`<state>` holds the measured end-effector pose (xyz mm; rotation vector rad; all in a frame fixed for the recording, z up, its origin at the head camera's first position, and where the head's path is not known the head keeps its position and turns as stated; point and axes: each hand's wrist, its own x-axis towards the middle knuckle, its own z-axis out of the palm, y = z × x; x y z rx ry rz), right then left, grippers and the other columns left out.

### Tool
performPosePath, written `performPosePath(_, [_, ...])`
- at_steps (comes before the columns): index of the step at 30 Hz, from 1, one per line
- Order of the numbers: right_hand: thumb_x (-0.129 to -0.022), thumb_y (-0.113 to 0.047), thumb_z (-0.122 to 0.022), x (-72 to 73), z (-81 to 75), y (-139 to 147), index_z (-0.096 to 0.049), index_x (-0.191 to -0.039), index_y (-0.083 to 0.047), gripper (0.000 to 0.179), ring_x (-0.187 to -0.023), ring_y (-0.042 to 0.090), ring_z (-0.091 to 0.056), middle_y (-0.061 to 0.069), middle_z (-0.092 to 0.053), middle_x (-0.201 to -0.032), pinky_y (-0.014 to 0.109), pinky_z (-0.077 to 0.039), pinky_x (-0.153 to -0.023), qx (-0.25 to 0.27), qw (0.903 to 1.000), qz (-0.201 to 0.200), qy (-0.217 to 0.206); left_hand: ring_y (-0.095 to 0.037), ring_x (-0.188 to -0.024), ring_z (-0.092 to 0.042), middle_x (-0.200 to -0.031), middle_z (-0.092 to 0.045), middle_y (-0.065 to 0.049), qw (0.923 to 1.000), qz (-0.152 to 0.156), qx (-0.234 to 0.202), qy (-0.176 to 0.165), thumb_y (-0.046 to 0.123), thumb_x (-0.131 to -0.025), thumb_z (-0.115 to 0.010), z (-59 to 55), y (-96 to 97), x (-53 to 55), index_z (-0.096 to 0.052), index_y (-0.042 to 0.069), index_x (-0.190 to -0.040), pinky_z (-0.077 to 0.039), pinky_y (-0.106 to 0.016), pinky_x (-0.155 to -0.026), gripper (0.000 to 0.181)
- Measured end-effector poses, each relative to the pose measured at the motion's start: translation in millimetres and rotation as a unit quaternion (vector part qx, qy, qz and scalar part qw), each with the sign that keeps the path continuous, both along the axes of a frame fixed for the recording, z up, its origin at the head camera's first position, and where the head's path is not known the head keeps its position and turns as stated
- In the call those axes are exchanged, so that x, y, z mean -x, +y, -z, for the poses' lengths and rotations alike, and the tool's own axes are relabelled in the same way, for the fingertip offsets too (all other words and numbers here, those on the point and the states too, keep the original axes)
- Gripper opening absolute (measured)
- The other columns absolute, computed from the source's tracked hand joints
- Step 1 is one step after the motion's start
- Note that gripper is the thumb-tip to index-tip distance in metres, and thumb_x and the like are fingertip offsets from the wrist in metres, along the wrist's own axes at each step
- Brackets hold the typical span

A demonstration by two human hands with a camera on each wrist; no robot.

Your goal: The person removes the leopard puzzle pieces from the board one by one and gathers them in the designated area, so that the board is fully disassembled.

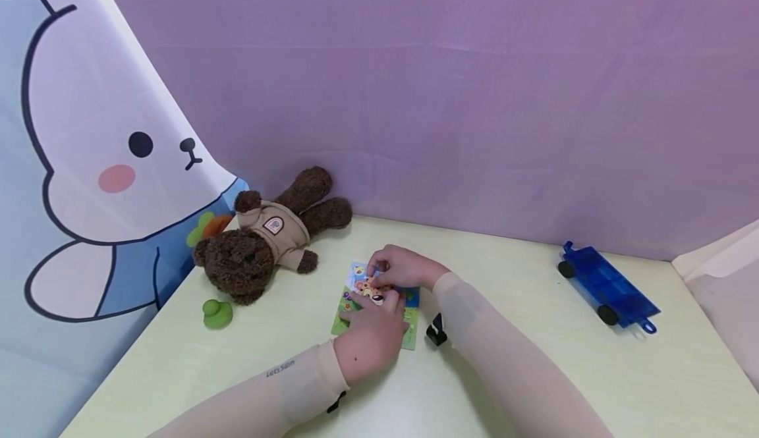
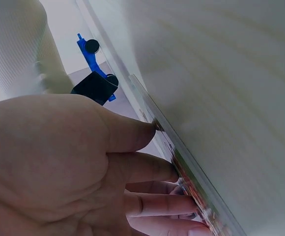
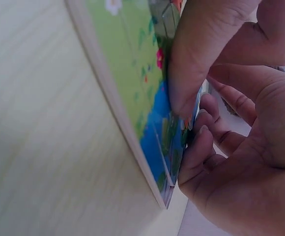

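Note:
A small picture puzzle (image 1: pixel 410 336) with a green, blue and orange animal design lies flat on the table. My left hand (image 1: pixel 372 332) rests on its near part with the fingers spread. In the left wrist view, the left fingertips (image 2: pixel 168 169) touch the puzzle's edge. My right hand (image 1: pixel 409 268) reaches over the far side, fingers bent. It pinches a puzzle piece (image 1: pixel 366 288) bearing an orange spotted animal; the hands partly hide this contact. The right wrist view shows the puzzle board (image 3: pixel 125 83) from the side, with a layer sitting slightly raised on it.
A brown teddy bear (image 1: pixel 240 263) in a beige shirt lies on the left, beside a green rubber duck (image 1: pixel 217 314). On the right stands a blue toy trailer (image 1: pixel 611 286) with black wheels. A purple cloth (image 1: pixel 445 128) hangs behind the table.

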<state>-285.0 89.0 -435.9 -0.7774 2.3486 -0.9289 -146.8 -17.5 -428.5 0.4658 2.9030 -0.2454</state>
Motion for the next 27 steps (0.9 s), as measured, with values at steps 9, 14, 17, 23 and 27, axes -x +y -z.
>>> performPosePath(9, [-0.103, -0.015, -0.071, -1.3, -0.5, 0.0, -0.075, -0.106, -0.017, 0.005, -0.078, 0.016, -0.058, 0.004, -0.065, -0.097, 0.03, -0.05, -0.076, -0.002, 0.9999, 0.012, -0.008, -0.068, -0.13, -0.056, -0.153, -0.045, -0.012, 0.9995, 0.019, 0.026, 0.008, 0.049, -0.113, -0.046, -0.4, -1.2, -0.8, -0.043, 0.023, -0.165, -0.065, -0.068, -0.082, 0.059])
performPosePath(14, [-0.105, -0.018, -0.069, -2.4, -2.1, 1.3, -0.073, -0.109, -0.019, 0.006, -0.076, 0.016, -0.057, 0.002, -0.066, -0.098, 0.031, -0.052, -0.076, 0.001, 0.9993, 0.027, -0.026, -0.067, -0.13, -0.057, -0.15, -0.045, -0.012, 0.999, 0.027, 0.035, 0.004, 0.048, -0.113, -0.046, 0.0, -1.1, 0.0, -0.042, 0.023, -0.166, -0.065, -0.068, -0.081, 0.059])
performPosePath(17, [-0.105, -0.019, -0.069, -2.2, -3.2, 1.6, -0.072, -0.109, -0.019, 0.006, -0.075, 0.016, -0.058, 0.003, -0.066, -0.097, 0.031, -0.051, -0.075, 0.004, 0.9992, 0.026, -0.031, -0.067, -0.131, -0.056, -0.153, -0.044, -0.011, 0.9989, 0.024, 0.04, -0.003, 0.048, -0.113, -0.045, 0.1, -0.3, 0.5, -0.04, 0.024, -0.167, -0.065, -0.068, -0.083, 0.059])
performPosePath(23, [-0.106, -0.019, -0.067, -2.5, -5.3, 2.6, -0.073, -0.11, -0.019, 0.007, -0.073, 0.015, -0.056, 0.003, -0.065, -0.089, 0.031, -0.05, -0.072, 0.009, 0.9984, 0.026, -0.049, -0.067, -0.132, -0.055, -0.156, -0.042, -0.011, 0.998, 0.027, 0.056, -0.011, 0.047, -0.112, -0.049, 0.2, 0.5, 0.7, -0.039, 0.027, -0.167, -0.065, -0.067, -0.084, 0.059])
performPosePath(27, [-0.107, -0.02, -0.066, -3.2, -5.4, 3.3, -0.073, -0.11, -0.019, 0.008, -0.075, 0.016, -0.056, 0.003, -0.066, -0.09, 0.031, -0.05, -0.073, 0.015, 0.9975, 0.033, -0.061, -0.067, -0.133, -0.054, -0.149, -0.044, -0.011, 0.9983, 0.024, 0.05, -0.016, 0.047, -0.112, -0.049, -0.3, 0.2, 0.9, -0.039, 0.026, -0.167, -0.065, -0.068, -0.086, 0.06])
